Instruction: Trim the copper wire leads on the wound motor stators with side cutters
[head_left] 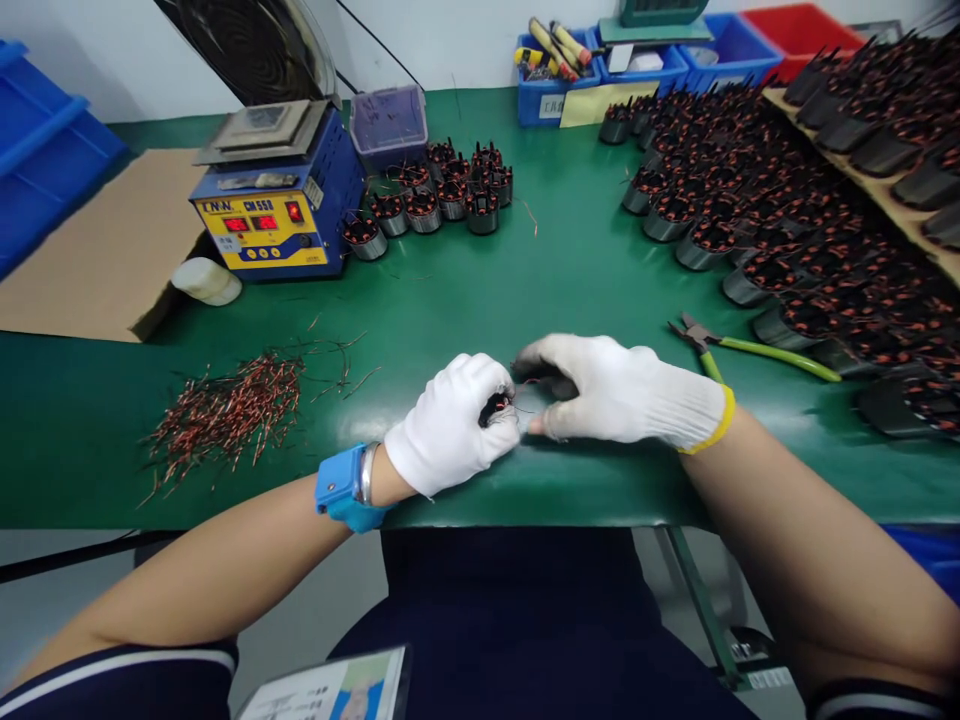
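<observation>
My left hand [457,420], in a white glove with a blue strap at the wrist, is wrapped round a motor stator [496,406] just above the green table. Most of that stator is hidden by the glove; some copper winding and black parts show. My right hand [600,388], in a white glove with a yellow cuff, is just to the right of it. Its thumb and fingers are apart, curved toward the stator, and thin wires show in the gap. Green-handled cutting pliers [750,350] lie with jaws apart beyond my right wrist.
Copper wire scraps [229,412] are heaped at left. Behind them stands a blue-and-yellow CM 550 unit [274,215] beside a white round piece [207,281]. Several finished-looking stators [450,195] cluster near a clear bin [388,122]; many more stators [701,245] crowd the right. Tool bins [551,105] line the back.
</observation>
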